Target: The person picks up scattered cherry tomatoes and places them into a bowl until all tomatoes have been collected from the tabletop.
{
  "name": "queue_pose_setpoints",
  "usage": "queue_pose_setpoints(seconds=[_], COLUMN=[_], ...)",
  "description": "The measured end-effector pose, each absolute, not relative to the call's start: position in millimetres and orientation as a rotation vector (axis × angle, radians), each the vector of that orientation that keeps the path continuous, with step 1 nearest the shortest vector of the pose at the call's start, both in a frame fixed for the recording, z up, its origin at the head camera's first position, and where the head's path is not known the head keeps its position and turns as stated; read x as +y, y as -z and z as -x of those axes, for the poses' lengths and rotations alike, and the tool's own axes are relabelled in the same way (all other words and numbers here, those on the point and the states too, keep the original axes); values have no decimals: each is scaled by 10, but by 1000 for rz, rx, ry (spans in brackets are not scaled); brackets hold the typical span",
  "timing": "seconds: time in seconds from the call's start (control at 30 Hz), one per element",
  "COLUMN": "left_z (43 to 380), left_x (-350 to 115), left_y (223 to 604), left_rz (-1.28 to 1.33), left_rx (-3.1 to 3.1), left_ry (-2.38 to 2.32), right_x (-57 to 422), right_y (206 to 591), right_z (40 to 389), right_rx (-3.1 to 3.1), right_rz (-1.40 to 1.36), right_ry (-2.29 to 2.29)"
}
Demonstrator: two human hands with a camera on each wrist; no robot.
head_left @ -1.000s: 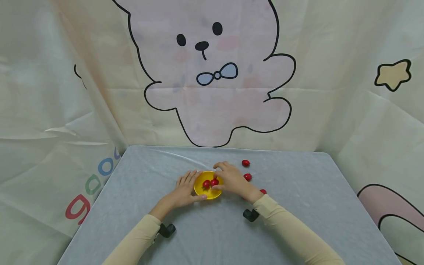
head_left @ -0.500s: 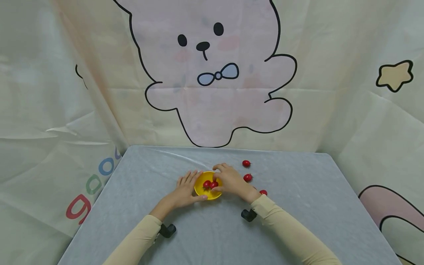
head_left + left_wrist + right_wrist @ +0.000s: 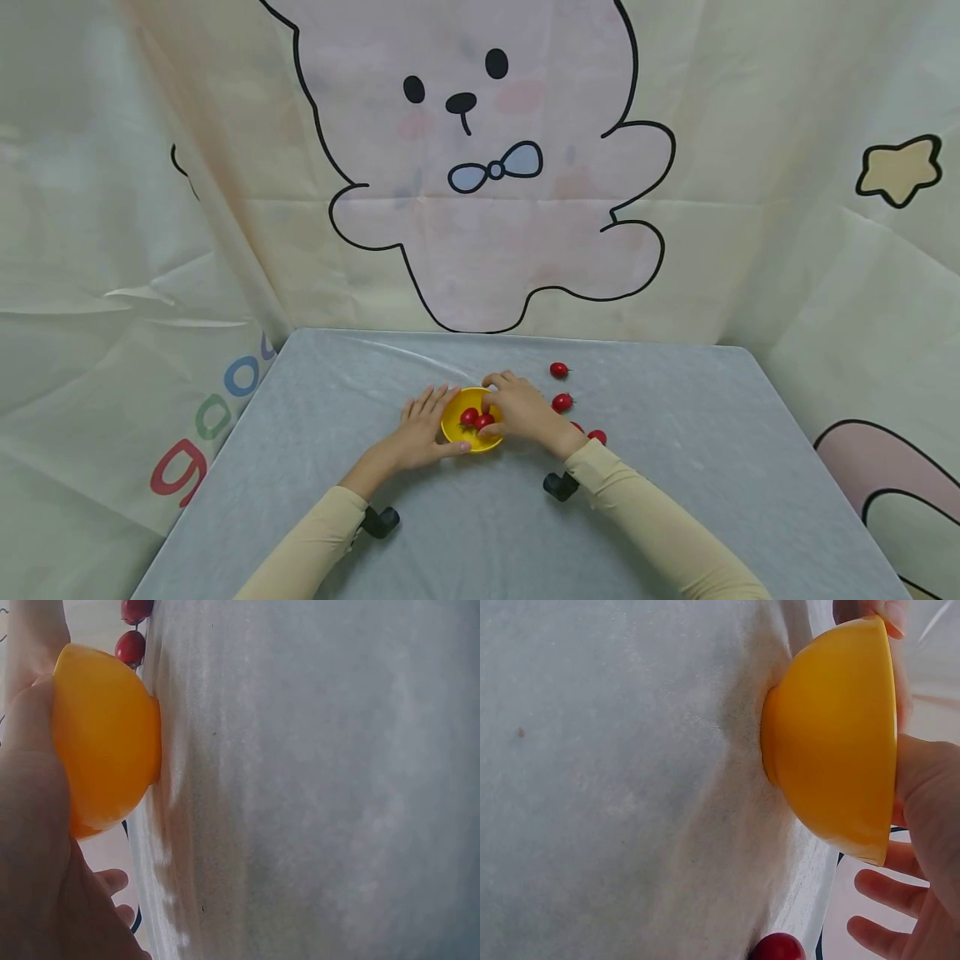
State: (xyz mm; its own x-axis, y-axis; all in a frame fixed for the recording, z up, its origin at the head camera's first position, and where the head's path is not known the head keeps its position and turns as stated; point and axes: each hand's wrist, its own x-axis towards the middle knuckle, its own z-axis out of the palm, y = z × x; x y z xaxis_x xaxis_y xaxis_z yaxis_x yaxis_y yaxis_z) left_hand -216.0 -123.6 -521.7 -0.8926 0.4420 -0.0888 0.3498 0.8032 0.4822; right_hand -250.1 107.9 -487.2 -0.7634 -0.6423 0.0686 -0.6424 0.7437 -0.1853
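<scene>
A yellow bowl (image 3: 453,432) stands upright on the cloth, with a cherry tomato (image 3: 468,417) inside at the left. My left hand (image 3: 416,437) rests against the bowl's left side, its fingers straight and its thumb along the near rim. From the right, my right hand (image 3: 525,412) reaches over the rim and pinches a second cherry tomato (image 3: 485,422) low in the bowl, beside the first. Both wrist views show the bowl (image 3: 109,742) from outside, where its wall hides the tomatoes within.
Several loose cherry tomatoes lie right of the bowl: one far back (image 3: 558,370), another nearer (image 3: 562,402), and one close to the right sleeve (image 3: 597,436). Pale grey cloth (image 3: 480,533) covers the table. A printed curtain (image 3: 712,250) hangs behind it.
My right hand has lowered its tomato slightly into the bowl, and the right forearm has shifted a little left, uncovering more of a tomato near the wrist. My left hand holds its place.
</scene>
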Motion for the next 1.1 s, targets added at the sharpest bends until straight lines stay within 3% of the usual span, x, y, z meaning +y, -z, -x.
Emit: queue_pose_setpoints(seconds=[1.1], left_z=[2126], left_x=[-1219], left_y=[5169], left_rz=[-624], left_rx=[2817], left_ry=[-683], right_x=[1026], right_y=[4837], right_z=[2495], right_rx=[-3057], right_rz=[-1046], right_ry=[-341])
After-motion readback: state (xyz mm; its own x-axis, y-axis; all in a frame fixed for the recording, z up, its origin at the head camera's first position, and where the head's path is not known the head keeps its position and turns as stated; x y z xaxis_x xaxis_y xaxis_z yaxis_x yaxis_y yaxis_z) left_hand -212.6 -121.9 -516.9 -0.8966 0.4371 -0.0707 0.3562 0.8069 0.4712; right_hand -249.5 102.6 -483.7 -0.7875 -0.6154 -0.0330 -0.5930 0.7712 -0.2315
